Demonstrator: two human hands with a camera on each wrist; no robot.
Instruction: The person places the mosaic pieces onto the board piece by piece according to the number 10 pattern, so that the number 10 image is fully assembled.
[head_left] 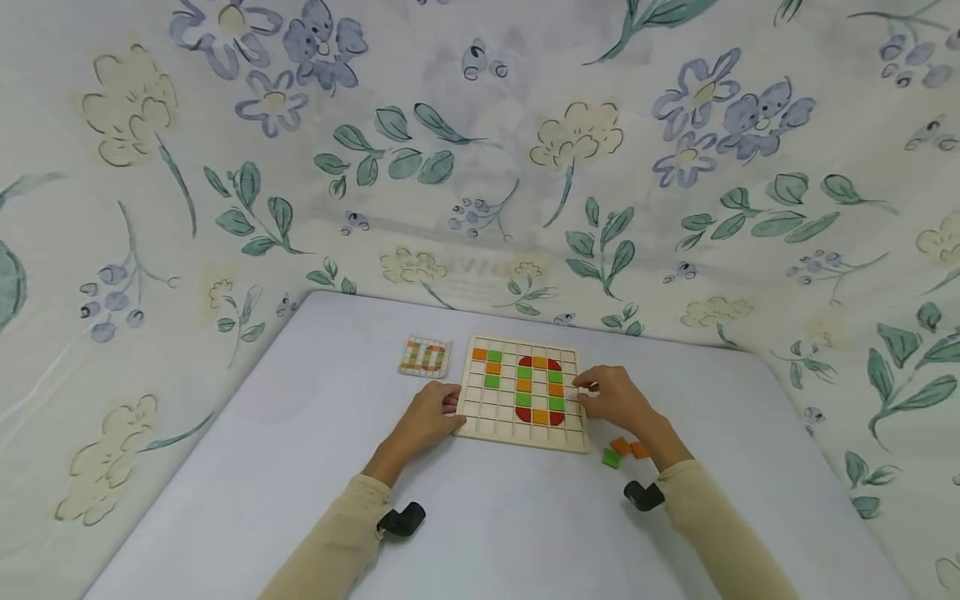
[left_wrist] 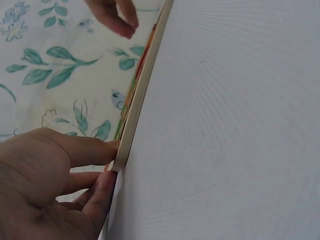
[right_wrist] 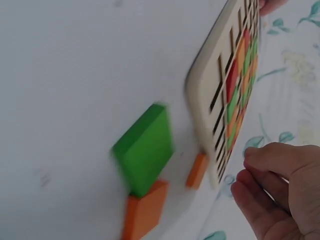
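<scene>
A wooden grid board (head_left: 498,421) lies on the table, with green, orange and red tiles set in its squares. The red, orange and green ones form a ring at the right; several more sit at the upper left. My left hand (head_left: 427,417) holds the board's near left corner, thumb on the rim and bent fingers against the side. Over the board's right edge hovers my right hand (head_left: 617,402), fingers loosely bent, thumb and fingertips apart with no tile showing between them. Below it lie a loose green tile (right_wrist: 145,150) and orange tiles (right_wrist: 146,210).
A small patterned card (head_left: 425,357) with a coloured grid design lies left of the board. The white table (head_left: 510,525) runs back to a floral cloth (head_left: 480,200). Black wrist cameras (head_left: 403,520) sit at both cuffs.
</scene>
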